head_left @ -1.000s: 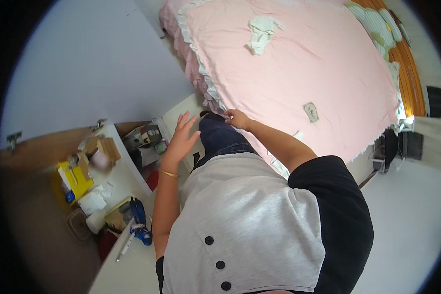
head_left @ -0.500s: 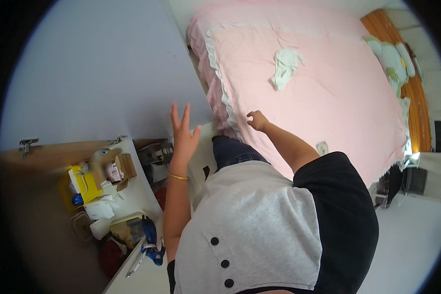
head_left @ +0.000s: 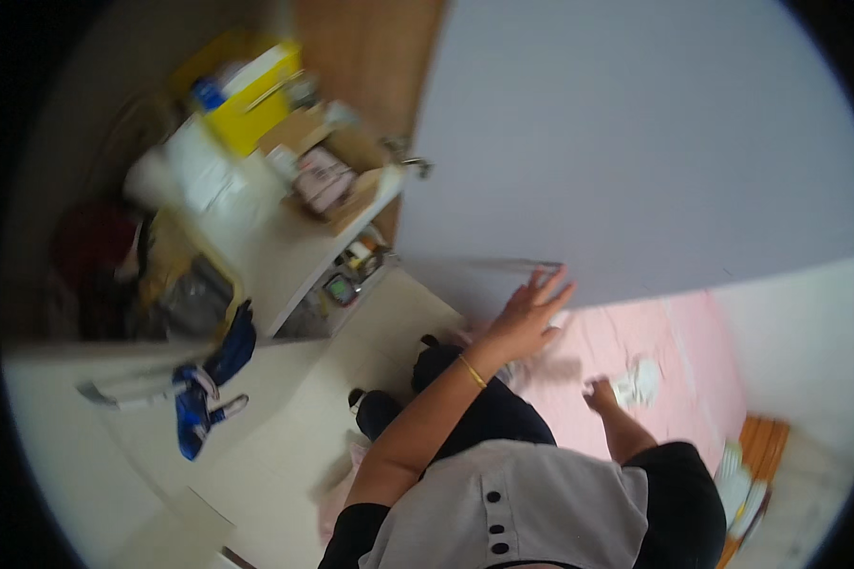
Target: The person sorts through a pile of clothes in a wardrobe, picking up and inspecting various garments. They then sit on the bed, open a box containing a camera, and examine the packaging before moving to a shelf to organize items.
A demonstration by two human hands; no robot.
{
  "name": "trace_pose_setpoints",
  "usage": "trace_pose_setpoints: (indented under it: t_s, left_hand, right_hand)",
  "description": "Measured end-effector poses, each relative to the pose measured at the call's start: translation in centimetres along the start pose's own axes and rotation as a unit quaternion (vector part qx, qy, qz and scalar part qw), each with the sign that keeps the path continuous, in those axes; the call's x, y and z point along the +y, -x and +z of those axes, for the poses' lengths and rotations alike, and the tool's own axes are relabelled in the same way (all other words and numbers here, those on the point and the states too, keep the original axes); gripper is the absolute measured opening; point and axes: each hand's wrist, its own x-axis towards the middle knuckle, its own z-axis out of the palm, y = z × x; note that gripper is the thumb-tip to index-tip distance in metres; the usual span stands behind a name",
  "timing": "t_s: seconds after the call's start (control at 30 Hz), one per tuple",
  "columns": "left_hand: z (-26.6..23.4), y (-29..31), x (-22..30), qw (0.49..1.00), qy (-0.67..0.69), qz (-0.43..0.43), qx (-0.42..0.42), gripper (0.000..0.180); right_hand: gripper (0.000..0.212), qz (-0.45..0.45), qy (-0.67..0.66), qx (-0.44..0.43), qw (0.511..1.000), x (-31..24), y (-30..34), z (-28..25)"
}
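My left hand (head_left: 531,311), with a yellow bangle on the wrist, reaches out with its fingers spread and holds nothing. Its fingertips overlap the edge of a large pale grey-blue cabinet door (head_left: 636,142); whether they touch it I cannot tell. Lower and to the right, my right hand (head_left: 599,394) hangs over the pink bed (head_left: 693,346). It is small and blurred, so how its fingers lie is unclear. A white cloth item (head_left: 640,381), perhaps a small garment, lies on the bedspread just beyond the right hand.
An opened cabinet at left holds a yellow box (head_left: 247,114), a cardboard box (head_left: 361,199) with a pinkish package, and a white plastic bag (head_left: 199,171). A blue strapped item (head_left: 194,408) hangs below. Wooden headboard (head_left: 764,446) stands at right; pale tiled floor (head_left: 285,455) lies beneath.
My view has turned toward the cabinet, and the door now swings across above the bed. My left hand has shifted right to the door's edge, fingers still spread; the right hand stays over the bed.
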Motion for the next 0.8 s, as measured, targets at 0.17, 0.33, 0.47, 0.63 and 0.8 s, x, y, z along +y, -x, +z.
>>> trace_pose_setpoints:
  t_s: [0.17, 0.33, 0.47, 0.63, 0.8]
  left_hand:
    - [0.9, 3.6, -7.9, 0.988, -0.065, -0.049, 0.129, 0.071]
    - [3.8, 10.8, -14.1, 0.959, -0.099, -0.169, 0.207, 0.067]
    - [1.8, 18.1, -12.6, 0.903, -0.258, -0.287, 0.189, 0.065]
    - [-6.9, 22.2, -5.3, 0.785, -0.506, -0.303, 0.188, 0.053]
    - [-14.8, 23.2, -2.5, 0.595, -0.723, -0.328, 0.126, 0.032]
  right_hand:
    - [0.068, 0.179, 0.024, -0.119, 0.976, 4.0, -3.7, 3.9]
    - [0.069, 0.213, 0.096, 0.023, 0.972, 9.5, -6.3, 9.8]
    - [0.03, 0.232, -0.096, 0.13, 0.959, 5.2, -5.7, 6.7]
    - [0.027, -0.113, -0.412, 0.225, 0.876, -3.3, -4.6, -1.0]
    - [0.037, -0.33, -0.528, -0.015, 0.782, -15.3, -3.3, -7.2]
